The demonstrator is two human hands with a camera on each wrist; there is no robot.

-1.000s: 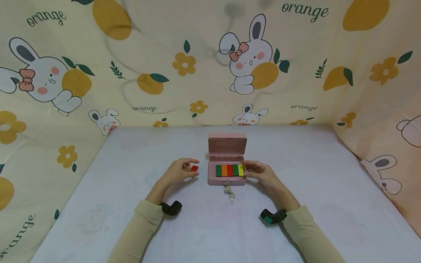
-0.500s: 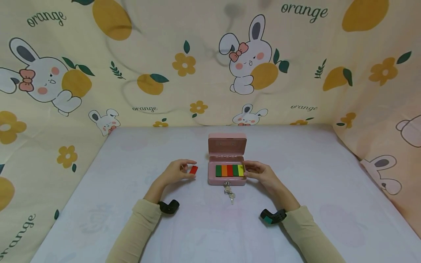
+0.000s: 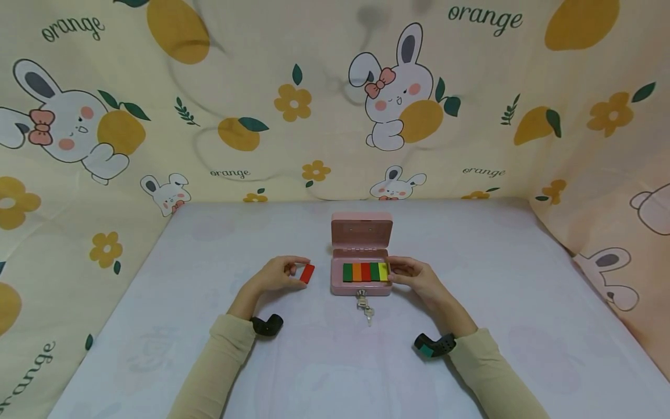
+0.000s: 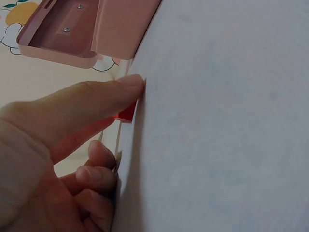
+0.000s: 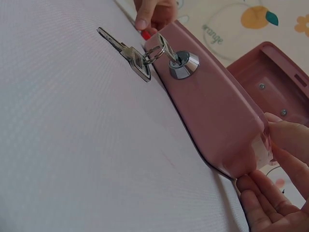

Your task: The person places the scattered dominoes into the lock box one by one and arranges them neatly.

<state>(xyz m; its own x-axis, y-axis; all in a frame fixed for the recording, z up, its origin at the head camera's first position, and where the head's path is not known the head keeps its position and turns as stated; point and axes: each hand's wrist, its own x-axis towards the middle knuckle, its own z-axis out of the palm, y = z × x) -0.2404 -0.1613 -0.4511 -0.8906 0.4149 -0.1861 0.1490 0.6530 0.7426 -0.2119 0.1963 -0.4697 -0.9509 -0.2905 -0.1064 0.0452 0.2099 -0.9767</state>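
A small pink metal cash box (image 3: 361, 288) stands on the table with its lid (image 3: 361, 230) raised. Inside it lies a row of flat blocks (image 3: 366, 272) in green, orange, red and yellow. My left hand (image 3: 275, 273), left of the box, pinches a red block (image 3: 307, 273) between thumb and fingers, close over the cloth. In the left wrist view the thumb hides most of that red block (image 4: 127, 112). My right hand (image 3: 416, 276) grips the box's right end, thumb and fingertips at its side wall, as the right wrist view also shows.
A key sits in the box's front lock (image 5: 184, 65), with a second key (image 5: 126, 54) hanging on a ring over the white tabletop (image 3: 335, 361). Behind the table hangs a cream cloth (image 3: 324, 116) printed with rabbits and oranges.
My left hand has drawn slightly left and down, away from the box. More of the red block shows between its fingers. The right hand and box stay in place.
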